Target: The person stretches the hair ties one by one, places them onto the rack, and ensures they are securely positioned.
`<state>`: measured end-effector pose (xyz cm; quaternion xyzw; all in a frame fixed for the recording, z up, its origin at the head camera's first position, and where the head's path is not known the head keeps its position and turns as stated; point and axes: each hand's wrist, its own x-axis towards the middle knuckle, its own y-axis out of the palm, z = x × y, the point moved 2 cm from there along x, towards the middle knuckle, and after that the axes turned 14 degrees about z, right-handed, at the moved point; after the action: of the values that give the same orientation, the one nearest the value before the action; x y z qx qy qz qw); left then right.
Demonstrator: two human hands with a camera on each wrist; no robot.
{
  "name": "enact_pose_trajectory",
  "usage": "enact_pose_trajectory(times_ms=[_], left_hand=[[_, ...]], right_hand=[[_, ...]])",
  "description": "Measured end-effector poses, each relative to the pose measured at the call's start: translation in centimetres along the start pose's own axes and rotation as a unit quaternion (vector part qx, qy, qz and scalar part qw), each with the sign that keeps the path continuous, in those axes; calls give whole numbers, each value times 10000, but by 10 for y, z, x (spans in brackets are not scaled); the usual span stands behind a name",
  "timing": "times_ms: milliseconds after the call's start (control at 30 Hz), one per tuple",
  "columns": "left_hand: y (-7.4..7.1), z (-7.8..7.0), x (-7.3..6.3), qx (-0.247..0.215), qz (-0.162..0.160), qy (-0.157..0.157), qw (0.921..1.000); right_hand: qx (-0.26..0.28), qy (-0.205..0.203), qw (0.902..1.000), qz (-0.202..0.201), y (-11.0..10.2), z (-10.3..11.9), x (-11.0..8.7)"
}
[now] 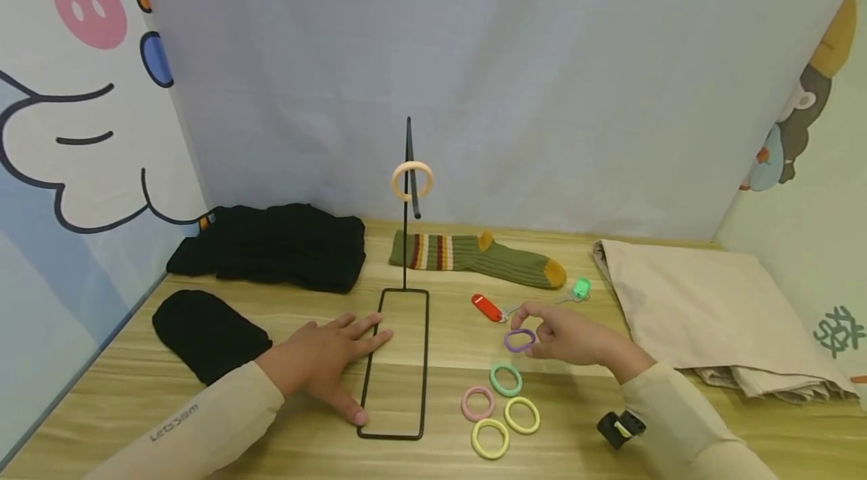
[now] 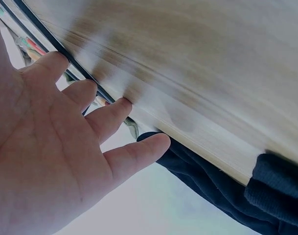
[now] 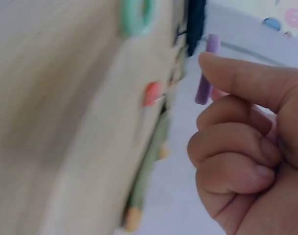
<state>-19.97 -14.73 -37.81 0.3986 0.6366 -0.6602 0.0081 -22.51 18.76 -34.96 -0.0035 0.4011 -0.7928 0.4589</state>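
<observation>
Between thumb and index finger, my right hand (image 1: pixel 569 333) pinches a purple ring (image 1: pixel 519 341), lifted over the table; the right wrist view shows the purple ring (image 3: pixel 207 68) edge-on. My left hand (image 1: pixel 332 360) lies spread on the left side of the black wire base of a stand (image 1: pixel 425 360), thumb near its front corner. A pale orange ring (image 1: pixel 395 183) hangs on the stand's upper arm. Below my right hand lie a green ring (image 1: pixel 506 392), a pink ring (image 1: pixel 464 405) and two yellow rings (image 1: pixel 490 456).
Behind the stand lies a striped green sock (image 1: pixel 467 252). Keys with a red tag (image 1: pixel 486 308) and a green tag (image 1: pixel 582 288) are near it. Black folded cloth (image 1: pixel 284 247) and a black knit item (image 1: pixel 206 333) lie left, a beige cloth (image 1: pixel 704 307) right.
</observation>
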Motion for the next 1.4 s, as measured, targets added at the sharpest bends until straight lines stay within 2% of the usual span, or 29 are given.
enact_pose_trajectory(times_ms=[333,433,500,600,700,833,900,967,1033,1067,1267,1333,1400], left_hand=[[0,0,-1,9,-73,39,10000],[1,0,0,14,-62,31,10000],[1,0,1,39,-30,-7,10000],[0,0,2,76,24,-65,9999],[0,1,3,87,60,-126,9999],[0,1,3,74,64,-153,9998],[1,1,4,90,73,-157,9998],[1,2,5,96,78,-140,9998],[2,2,5,79,76,-129,9999],[2,1,6,61,76,-129,9999],[3,1,6,-44,124,-182,9997],[3,1,6,-50,134,-197,9997],[2,2,6,-35,137,-198,9997]], right_hand=[[-304,-1014,9932,-476,-8,82,-6],[-399,-1374,9874,-673,-8,109,-10],[-592,-1749,9781,-959,-8,126,-14],[-952,-2382,9539,-1558,-8,152,-19],[-1433,-3023,9131,-2329,-8,174,-23],[-1741,-3536,8635,-3146,-10,195,-22],[-1792,-3686,8465,-3398,-12,202,-20],[-1852,-3702,8358,-3607,-15,208,-18],[-1852,-3560,8359,-3745,-18,212,-15],[-1832,-3421,8404,-3784,-20,213,-13],[-1473,-2319,8878,-3692,-27,212,-4],[-1371,-2097,8972,-3637,-28,209,-2],[-1307,-1994,9012,-3620,-30,205,0]])
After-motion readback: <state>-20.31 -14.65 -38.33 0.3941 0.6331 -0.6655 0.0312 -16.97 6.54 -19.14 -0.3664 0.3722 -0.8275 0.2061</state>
